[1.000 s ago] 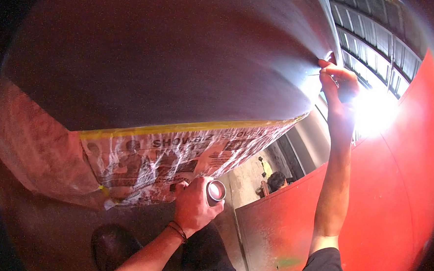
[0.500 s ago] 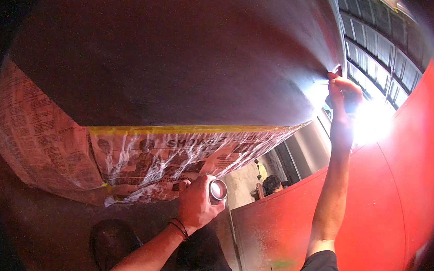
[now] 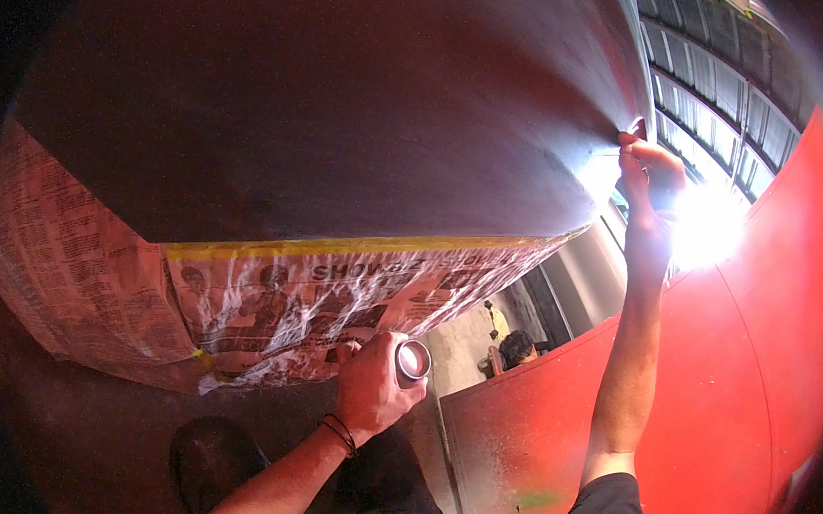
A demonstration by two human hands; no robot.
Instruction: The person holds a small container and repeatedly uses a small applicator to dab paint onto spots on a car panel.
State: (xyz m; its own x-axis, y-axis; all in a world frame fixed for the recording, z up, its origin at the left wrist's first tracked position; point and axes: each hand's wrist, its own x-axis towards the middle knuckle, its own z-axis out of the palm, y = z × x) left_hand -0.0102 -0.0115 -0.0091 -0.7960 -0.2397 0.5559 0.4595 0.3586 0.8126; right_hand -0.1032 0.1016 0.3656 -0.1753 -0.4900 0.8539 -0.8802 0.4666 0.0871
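Note:
My left hand (image 3: 372, 390) is closed around a small round can (image 3: 413, 359). Its rim faces me and its inside looks pale and bright. Higher up, my right hand (image 3: 653, 172) is raised with its fingers pinched together at the right edge of a large dark panel (image 3: 344, 114). Glare hides what those fingers hold, if anything. Along the panel's lower edge runs yellow tape (image 3: 338, 247), and printed newspaper (image 3: 288, 306) hangs from it just beyond my left hand.
A broad red panel (image 3: 704, 365) stands on the right, behind my right forearm. Strong light glares beside my right wrist. Past the red panel's top edge, another person's head (image 3: 518, 348) shows low down. Metal roofing (image 3: 719, 68) curves across the upper right.
My right hand has shifted very slightly up and to the left along the panel's edge. My left hand and the can have stayed in place.

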